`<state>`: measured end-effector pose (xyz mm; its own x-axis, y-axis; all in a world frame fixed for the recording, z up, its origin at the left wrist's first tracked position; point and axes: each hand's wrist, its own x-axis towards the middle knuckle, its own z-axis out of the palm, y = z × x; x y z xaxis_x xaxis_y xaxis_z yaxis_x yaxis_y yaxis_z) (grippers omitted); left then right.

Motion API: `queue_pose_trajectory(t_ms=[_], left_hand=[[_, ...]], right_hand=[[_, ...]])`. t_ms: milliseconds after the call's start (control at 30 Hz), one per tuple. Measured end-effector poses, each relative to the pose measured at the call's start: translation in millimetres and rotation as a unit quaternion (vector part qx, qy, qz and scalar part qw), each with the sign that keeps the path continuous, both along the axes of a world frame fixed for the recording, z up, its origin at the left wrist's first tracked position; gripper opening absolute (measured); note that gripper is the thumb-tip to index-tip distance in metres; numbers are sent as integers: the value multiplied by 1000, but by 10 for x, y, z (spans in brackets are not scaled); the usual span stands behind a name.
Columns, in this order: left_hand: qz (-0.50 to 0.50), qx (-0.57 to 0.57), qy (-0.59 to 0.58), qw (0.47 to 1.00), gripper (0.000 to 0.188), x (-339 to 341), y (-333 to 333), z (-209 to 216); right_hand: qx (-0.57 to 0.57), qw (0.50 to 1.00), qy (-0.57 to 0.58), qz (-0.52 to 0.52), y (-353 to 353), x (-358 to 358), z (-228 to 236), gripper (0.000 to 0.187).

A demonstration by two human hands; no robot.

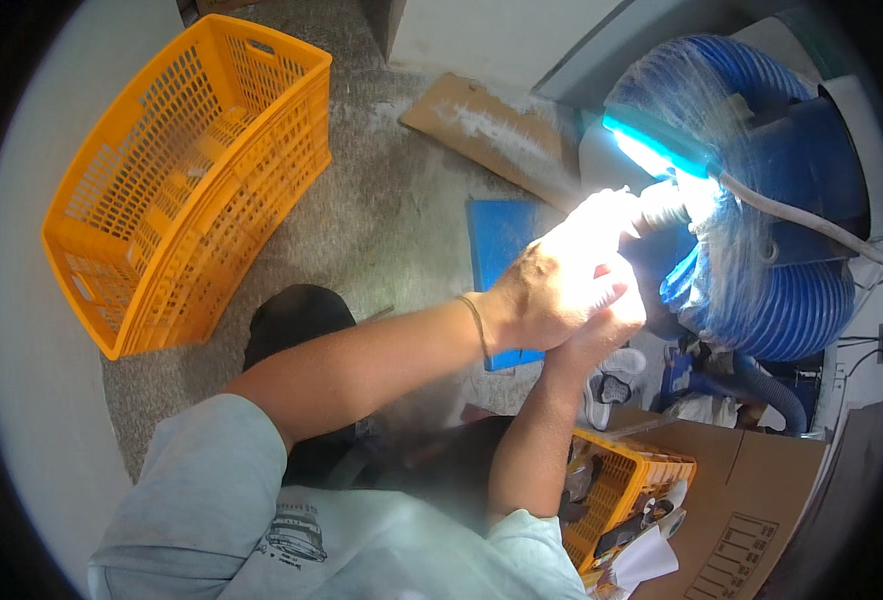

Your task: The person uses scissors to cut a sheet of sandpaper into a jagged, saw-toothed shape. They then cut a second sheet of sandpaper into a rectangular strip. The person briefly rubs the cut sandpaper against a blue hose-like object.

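My left hand [549, 278], with a thin band at its wrist, reaches right into a strong glare. Its fingers are curled and washed out by the light. Below and against it, my right hand [616, 312] is closed too. Whatever the two hands hold between them is hidden or lost in the brightness. Just beyond the fingertips is a round, pale machine part [664, 207], very near or touching them; I cannot tell which. A lit turquoise lamp [673, 145] on a grey cable hangs right over the spot.
Blue ribbed hose [761, 310], partly in dusty film, coils at the right. A yellow crate [231, 230] stands on the floor at left. A blue board [496, 240] and brown cardboard [491, 130] lie ahead. A smaller yellow crate [651, 465] and a carton [731, 490] are lower right.
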<state>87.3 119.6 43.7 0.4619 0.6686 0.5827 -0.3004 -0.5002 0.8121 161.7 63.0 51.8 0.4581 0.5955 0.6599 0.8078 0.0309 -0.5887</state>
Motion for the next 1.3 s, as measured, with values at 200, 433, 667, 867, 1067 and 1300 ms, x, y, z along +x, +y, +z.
queue_pose_trajectory(t_ms=[200,433,667,867,1067,1300], left_hand=[[-22,-47,-37,998,45,5,-12,11],[-21,-36,-3,999,48,-7,2,-59],[-24,-39,-34,998,49,-13,-23,-72],[-10,23,-17,1000,50,-14,14,-112],[-7,7,-37,999,54,-23,-7,-86],[23,28,-47,998,54,-1,5,-84]], right_hand=[[21,1000,13,18,14,9,-41,61],[10,1000,23,19,15,-6,-51,45],[-1,1000,10,11,-9,-1,-107,29],[18,999,20,26,8,-16,-95,28],[-15,1000,-6,11,-57,-68,-63,32],[12,1000,13,18,2,-76,-108,21]])
